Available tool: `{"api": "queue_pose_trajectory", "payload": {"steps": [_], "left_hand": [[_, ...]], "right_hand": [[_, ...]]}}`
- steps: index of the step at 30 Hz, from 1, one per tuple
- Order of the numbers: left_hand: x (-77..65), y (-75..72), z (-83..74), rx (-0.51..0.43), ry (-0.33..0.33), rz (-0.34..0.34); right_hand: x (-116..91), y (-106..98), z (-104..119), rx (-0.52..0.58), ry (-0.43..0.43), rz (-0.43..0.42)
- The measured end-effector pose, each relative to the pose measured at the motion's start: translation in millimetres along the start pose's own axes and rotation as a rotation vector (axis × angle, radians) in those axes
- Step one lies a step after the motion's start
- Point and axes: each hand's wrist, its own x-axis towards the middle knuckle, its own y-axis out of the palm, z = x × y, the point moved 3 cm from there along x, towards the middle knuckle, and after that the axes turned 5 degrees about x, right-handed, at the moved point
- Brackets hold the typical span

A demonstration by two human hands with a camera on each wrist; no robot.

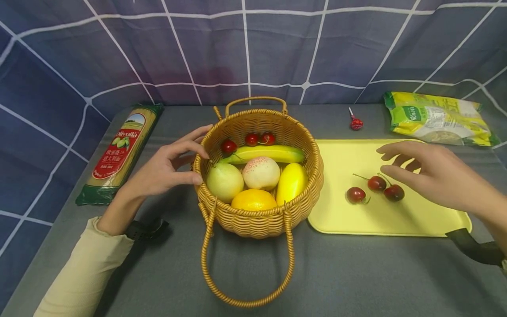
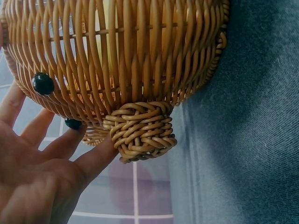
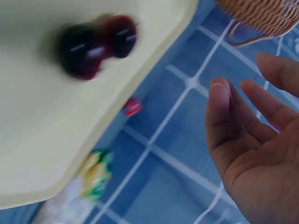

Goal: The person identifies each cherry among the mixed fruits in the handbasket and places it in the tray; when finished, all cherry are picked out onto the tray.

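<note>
A wicker basket (image 1: pixel 259 224) holds a green pear (image 1: pixel 225 182), a peach (image 1: pixel 261 173), a banana (image 1: pixel 273 154), a yellow mango-like fruit (image 1: pixel 292 182), an orange-yellow fruit (image 1: pixel 254 200) and three cherries (image 1: pixel 251 139) at its far side. My left hand (image 1: pixel 170 165) rests against the basket's left rim. Its fingers spread along the woven side in the left wrist view, beside a small woven knob (image 2: pixel 142 133). Above the yellow tray (image 1: pixel 336 220) hovers my right hand (image 1: pixel 431 176), fingers loosely bent, with nothing between them. Three cherries (image 1: pixel 376 184) with stems lie on the tray, just left of that hand.
A spaghetti pack (image 1: pixel 119 154) lies left of the basket. Behind the tray are a red lollipop (image 1: pixel 356 123) and a yellow-green Knorr bag (image 1: pixel 439 118). One basket handle (image 1: pixel 248 304) lies folded toward me. A blue tiled-pattern cloth (image 1: pixel 277 48) hangs behind the table.
</note>
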Motion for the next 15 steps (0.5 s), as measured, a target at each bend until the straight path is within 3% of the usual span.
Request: {"api": "queue_pose_trajectory", "payload": {"steps": [7,15], "left_hand": [[0.0,-0.4,0.0,-0.006,0.004,-0.001],[0.3,-0.2,0.4,-0.014,0.008,-0.007]], "right_hand": [[26,0,57,0.05,-0.127,-0.031],[64,10,110,0.106,-0.346,-0.045]]}}
